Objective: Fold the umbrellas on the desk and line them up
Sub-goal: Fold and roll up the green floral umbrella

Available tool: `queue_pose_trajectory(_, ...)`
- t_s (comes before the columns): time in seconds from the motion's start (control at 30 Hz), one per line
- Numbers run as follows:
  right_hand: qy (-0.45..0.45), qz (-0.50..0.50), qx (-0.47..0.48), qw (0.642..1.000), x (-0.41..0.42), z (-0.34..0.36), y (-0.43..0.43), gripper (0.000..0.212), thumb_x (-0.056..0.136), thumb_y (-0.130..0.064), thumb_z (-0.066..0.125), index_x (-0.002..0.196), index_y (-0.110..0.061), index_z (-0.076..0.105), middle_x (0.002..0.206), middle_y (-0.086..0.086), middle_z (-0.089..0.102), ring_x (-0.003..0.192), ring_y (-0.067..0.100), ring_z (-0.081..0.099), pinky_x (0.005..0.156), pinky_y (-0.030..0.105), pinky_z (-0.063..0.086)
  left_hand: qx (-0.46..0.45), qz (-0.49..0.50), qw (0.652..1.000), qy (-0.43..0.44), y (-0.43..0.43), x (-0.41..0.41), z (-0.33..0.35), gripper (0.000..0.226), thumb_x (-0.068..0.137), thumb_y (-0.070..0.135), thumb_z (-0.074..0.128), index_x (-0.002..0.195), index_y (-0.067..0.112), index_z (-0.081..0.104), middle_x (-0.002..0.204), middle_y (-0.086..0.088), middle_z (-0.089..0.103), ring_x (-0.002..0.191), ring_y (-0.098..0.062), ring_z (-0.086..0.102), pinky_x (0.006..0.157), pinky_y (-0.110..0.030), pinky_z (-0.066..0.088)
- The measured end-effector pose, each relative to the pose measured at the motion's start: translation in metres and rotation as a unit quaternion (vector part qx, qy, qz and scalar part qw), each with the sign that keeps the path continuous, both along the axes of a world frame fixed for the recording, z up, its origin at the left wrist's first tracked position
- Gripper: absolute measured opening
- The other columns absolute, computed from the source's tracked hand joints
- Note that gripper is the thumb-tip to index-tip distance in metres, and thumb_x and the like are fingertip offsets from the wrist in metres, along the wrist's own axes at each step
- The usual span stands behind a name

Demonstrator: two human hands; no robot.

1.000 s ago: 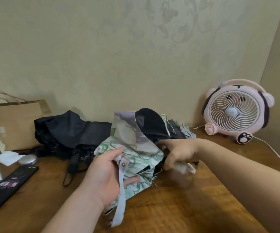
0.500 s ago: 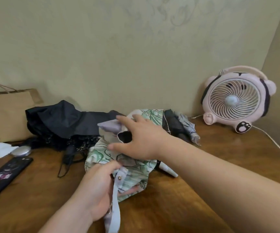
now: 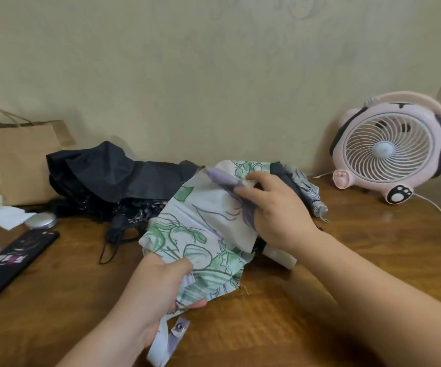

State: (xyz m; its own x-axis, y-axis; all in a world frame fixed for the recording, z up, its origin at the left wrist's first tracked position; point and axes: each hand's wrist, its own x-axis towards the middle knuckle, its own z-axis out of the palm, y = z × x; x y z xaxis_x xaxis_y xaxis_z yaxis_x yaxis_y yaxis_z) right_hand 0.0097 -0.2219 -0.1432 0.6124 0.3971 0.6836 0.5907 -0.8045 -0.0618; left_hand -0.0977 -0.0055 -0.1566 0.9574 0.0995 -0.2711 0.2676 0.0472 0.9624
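A: What sits at the left end of the desk (image 3: 68,300)?
B: A brown paper bag (image 3: 15,160) against the wall, with a white tissue (image 3: 7,217), a round silver compact (image 3: 40,220) and a black phone (image 3: 15,260) in front of it.
A: And the umbrellas?
B: A black umbrella (image 3: 113,178) lies loosely bunched just right of the bag, its wrist loop (image 3: 107,250) trailing on the wood. The floral umbrella (image 3: 203,229) — white cloth with green leaves — is in the middle of the desk, between both hands.
A: How does the left hand (image 3: 158,295) hold it?
B: It grips the near edge of the canopy, thumb pressed on top, the other fingers curled underneath. A closure strap (image 3: 178,328) with a metal snap hangs below that hand.
A: The right hand (image 3: 275,213)?
B: It lies over the far side of the cloth, thumb and forefinger pinching a fold, the remaining fingers curled against the fabric. The pale handle (image 3: 280,256) pokes out under its wrist.
A: Farther right?
B: A grey patterned umbrella (image 3: 309,192), rolled shut, lies behind the right hand — then a pink fan (image 3: 383,152) stands by the wall, its white cord (image 3: 439,207) running off along the desk.
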Motion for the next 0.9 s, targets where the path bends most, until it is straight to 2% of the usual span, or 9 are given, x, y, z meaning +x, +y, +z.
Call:
queue_pose_trajectory(0.07, 0.051, 0.034, -0.082, 0.995, -0.01, 0.017, 0.021, 0.029, 0.086, -0.028, 0.038, 0.083, -0.017, 0.064, 0.096, 0.003, 0.061, 0.092, 0.029, 0.054, 0.083, 0.041, 0.047, -0.004, 0.005, 1.0, -0.001, 0.001, 0.003, -0.005, 0.021, 0.097, -0.004, 0.059, 0.096, 0.009, 0.075, 0.092, -0.015, 0.079, 0.084, -0.04, 0.076, 0.072, -0.058, 0.062)
queue_pose_trajectory(0.13, 0.191, -0.026, -0.158, 0.969, -0.015, 0.024, 0.038, 0.038, 0.092, -0.054, 0.04, 0.084, -0.02, 0.053, 0.089, -0.002, 0.057, 0.087, 0.024, 0.052, 0.077, 0.039, 0.045, -0.014, 0.003, 1.0, -0.002, 0.001, 0.002, -0.008, 0.026, 0.097, -0.004, 0.057, 0.1, 0.015, 0.075, 0.097, -0.011, 0.079, 0.087, -0.038, 0.076, 0.071, -0.056, 0.062)
queue_pose_trajectory(0.23, 0.343, -0.111, -0.198, 0.911, -0.004, 0.016, 0.033, 0.074, 0.077, -0.075, 0.062, 0.127, -0.022, 0.05, 0.116, 0.0, 0.064, 0.099, 0.025, 0.058, 0.081, 0.04, 0.051, -0.033, -0.003, 0.999, -0.008, 0.005, 0.003, -0.011, 0.027, 0.099, 0.0, 0.057, 0.112, 0.019, 0.072, 0.103, -0.007, 0.079, 0.089, -0.036, 0.077, 0.067, -0.05, 0.061)
queue_pose_trajectory(0.33, 0.461, -0.112, -0.147, 0.868, 0.006, 0.009, 0.014, 0.116, 0.071, -0.061, 0.08, 0.159, -0.036, 0.01, 0.139, 0.002, 0.057, 0.115, 0.027, 0.059, 0.1, 0.042, 0.051, -0.041, -0.012, 0.999, -0.004, 0.01, 0.001, -0.012, 0.019, 0.1, 0.006, 0.06, 0.109, 0.018, 0.071, 0.1, -0.008, 0.08, 0.088, -0.035, 0.077, 0.071, -0.055, 0.062)
queue_pose_trajectory(0.5, 0.462, -0.09, -0.099, 0.877, 0.016, -0.004, 0.014, 0.125, 0.066, -0.046, 0.086, 0.157, -0.045, 0.001, 0.126, 0.001, 0.059, 0.107, 0.028, 0.061, 0.098, 0.043, 0.053, -0.02, -0.036, 0.999, 0.012, 0.015, 0.009, -0.01, 0.019, 0.096, 0.013, 0.067, 0.08, 0.002, 0.064, 0.082, -0.018, 0.066, 0.066, -0.028, 0.066, 0.06, -0.035, 0.052)
queue_pose_trajectory(0.6, 0.455, -0.072, -0.028, 0.887, 0.02, -0.012, 0.012, 0.103, 0.07, -0.039, 0.081, 0.154, -0.034, 0.022, 0.128, -0.001, 0.06, 0.108, 0.024, 0.06, 0.095, 0.039, 0.052, -0.015, -0.041, 0.999, 0.025, 0.01, 0.02, 0.002, 0.028, 0.086, 0.025, 0.076, 0.096, -0.001, 0.071, 0.096, -0.022, 0.075, 0.085, -0.039, 0.072, 0.076, -0.045, 0.053)
queue_pose_trajectory(0.7, 0.444, -0.058, 0.037, 0.893, 0.023, -0.006, 0.004, 0.08, 0.071, -0.031, 0.08, 0.143, -0.028, 0.043, 0.122, -0.002, 0.061, 0.103, 0.02, 0.059, 0.082, 0.028, 0.046, -0.018, -0.043, 0.999, 0.019, 0.004, 0.033, 0.017, 0.027, 0.081, 0.029, 0.078, 0.094, 0.006, 0.07, 0.096, -0.021, 0.073, 0.083, -0.029, 0.065, 0.076, -0.039, 0.044)
queue_pose_trajectory(0.83, 0.361, -0.084, 0.002, 0.929, 0.016, 0.044, -0.007, 0.069, 0.073, -0.021, 0.073, 0.137, -0.03, 0.047, 0.11, -0.002, 0.064, 0.092, 0.019, 0.061, 0.074, 0.032, 0.052, -0.181, -0.079, 0.98, 0.019, -0.015, 0.052, 0.041, 0.025, 0.091, 0.015, 0.063, 0.066, 0.009, 0.066, 0.066, -0.01, 0.06, 0.05, -0.021, 0.058, 0.051, -0.023, 0.05)
queue_pose_trajectory(0.9, 0.259, -0.126, -0.07, 0.955, 0.01, 0.082, -0.014, 0.073, 0.075, -0.025, 0.069, 0.141, -0.036, 0.041, 0.107, -0.001, 0.064, 0.089, 0.023, 0.06, 0.073, 0.036, 0.055, -0.28, -0.061, 0.958, -0.026, -0.031, 0.062, 0.056, 0.02, 0.079, 0.012, 0.066, 0.061, 0.015, 0.058, 0.072, -0.008, 0.056, 0.055, -0.02, 0.057, 0.055, -0.025, 0.054)
